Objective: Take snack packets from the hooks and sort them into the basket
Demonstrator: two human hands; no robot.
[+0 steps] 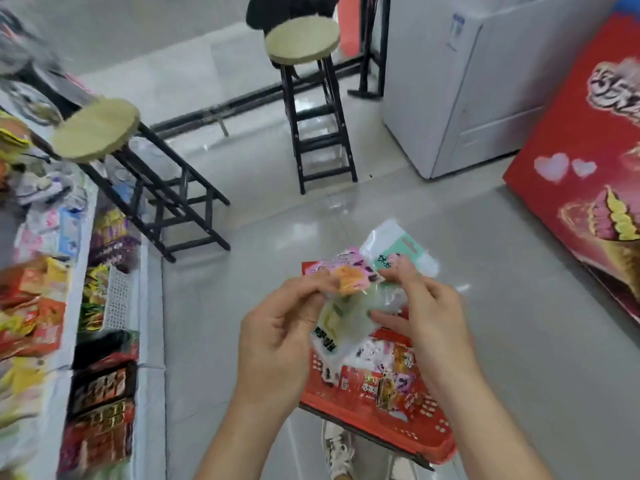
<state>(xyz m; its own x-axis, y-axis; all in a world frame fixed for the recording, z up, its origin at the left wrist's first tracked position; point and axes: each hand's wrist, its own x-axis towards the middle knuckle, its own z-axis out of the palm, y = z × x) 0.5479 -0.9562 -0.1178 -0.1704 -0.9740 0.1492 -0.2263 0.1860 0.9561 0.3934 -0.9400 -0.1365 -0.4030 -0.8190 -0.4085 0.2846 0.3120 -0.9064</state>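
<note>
Both hands hold a bunch of snack packets above a red plastic basket (398, 429) on the floor. My left hand (280, 337) pinches a pink and orange packet (346, 277) and a pale yellow-green packet (337, 322). My right hand (420, 318) grips a clear packet with a mint-green header (401, 252). The basket holds several mixed packets (391, 375), red, white and purple. More snack packets (100, 407) hang on the display rack at the left edge, blurred.
Two round-topped black stools stand ahead, one at the left (97, 133) and one at the centre (303, 39). A white cabinet (467, 98) and a red ice-cream freezer (588, 188) stand on the right. My shoe (337, 448) shows below the basket on grey floor tiles.
</note>
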